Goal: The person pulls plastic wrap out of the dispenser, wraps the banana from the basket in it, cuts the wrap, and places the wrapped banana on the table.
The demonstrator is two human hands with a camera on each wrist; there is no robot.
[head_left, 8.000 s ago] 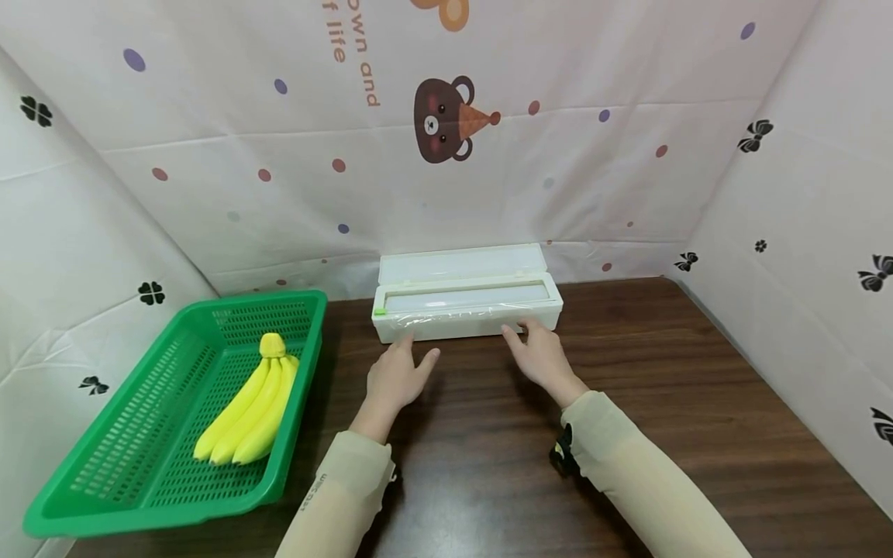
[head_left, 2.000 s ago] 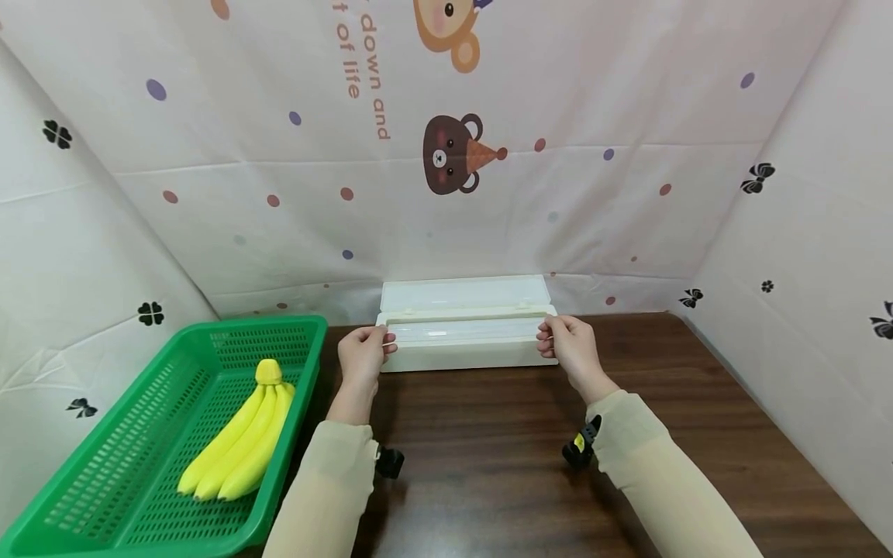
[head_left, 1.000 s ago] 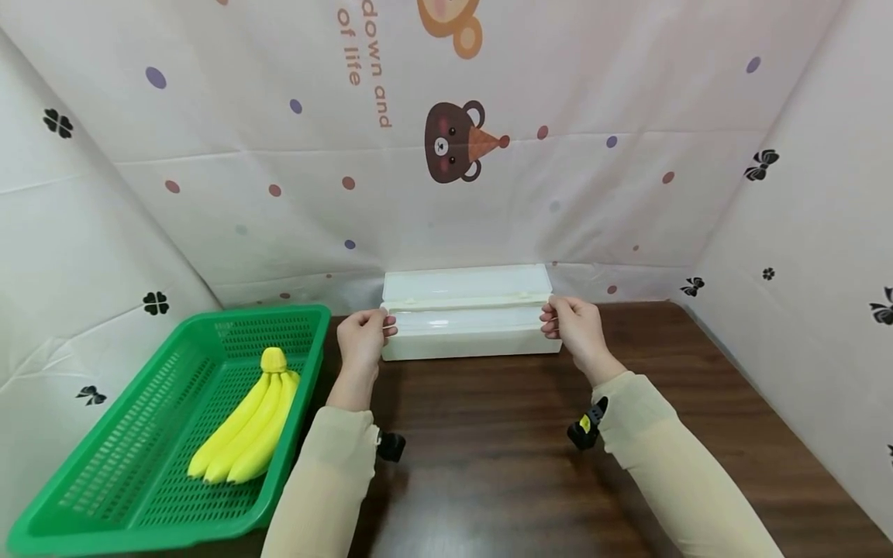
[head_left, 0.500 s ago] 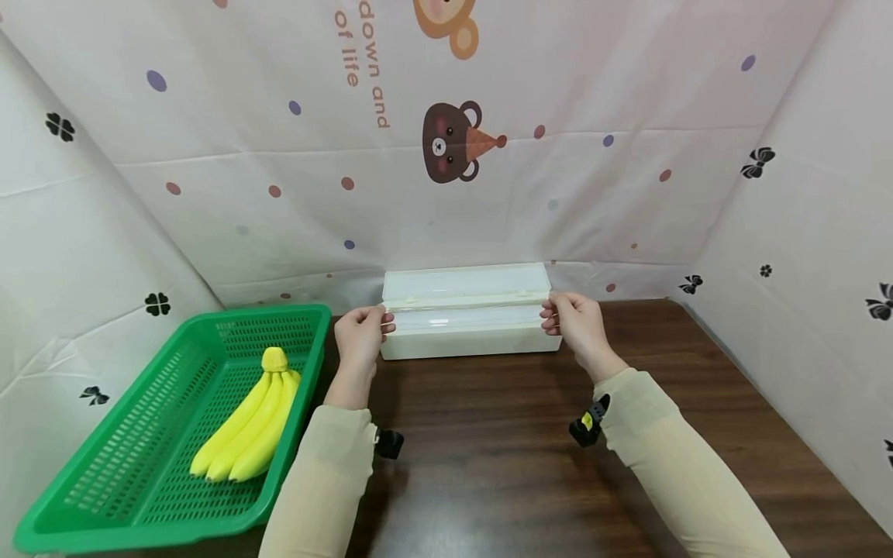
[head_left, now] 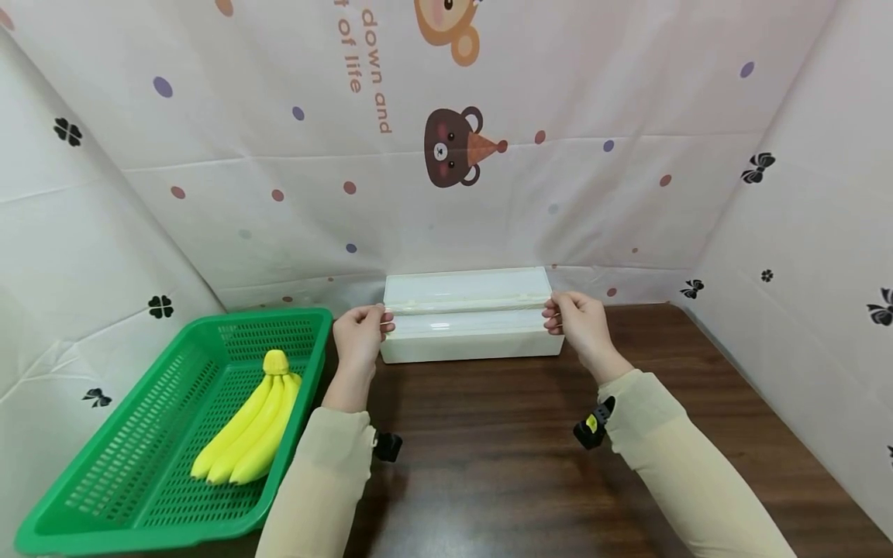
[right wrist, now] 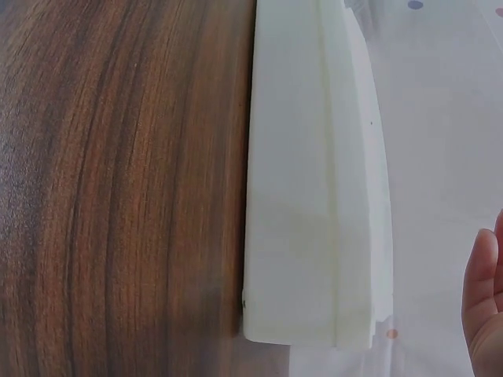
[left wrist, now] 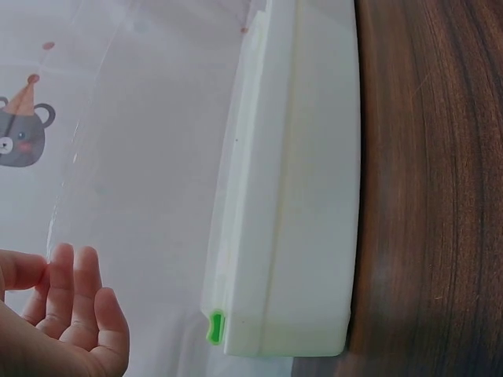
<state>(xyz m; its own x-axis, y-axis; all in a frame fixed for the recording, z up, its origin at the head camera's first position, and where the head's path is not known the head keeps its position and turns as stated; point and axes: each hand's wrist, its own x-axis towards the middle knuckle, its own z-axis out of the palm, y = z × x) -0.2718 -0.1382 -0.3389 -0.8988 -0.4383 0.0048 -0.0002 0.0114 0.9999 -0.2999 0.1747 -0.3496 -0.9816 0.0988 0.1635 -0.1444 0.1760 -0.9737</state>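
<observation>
A long white cling film dispenser (head_left: 470, 346) stands against the back wall, its lid (head_left: 467, 285) tipped back. Clear cling film (head_left: 446, 319) rises from it as a stretched sheet. At the sheet's left corner, my left hand (head_left: 357, 337) pinches the film between thumb and forefinger. My right hand (head_left: 584, 329) holds the opposite corner in the same way. From the left wrist, the film's shiny edge runs up from the fingertips (left wrist: 59, 263), and a green slider (left wrist: 215, 327) sits at the dispenser's end. Only part of the right hand (right wrist: 481, 294) enters its wrist view.
On the left is a green plastic basket (head_left: 52, 519) with a bunch of yellow bananas (head_left: 251, 426) inside. Patterned white cloth (head_left: 293, 232) covers the walls behind and at both sides. Dark wooden tabletop (head_left: 481, 465) lies in front of the dispenser.
Eight seconds ago both hands had loose fingers at the dispenser's front, where the film lay. They have since spread apart and pinched its corners, lifting it. Over the last second they barely move.
</observation>
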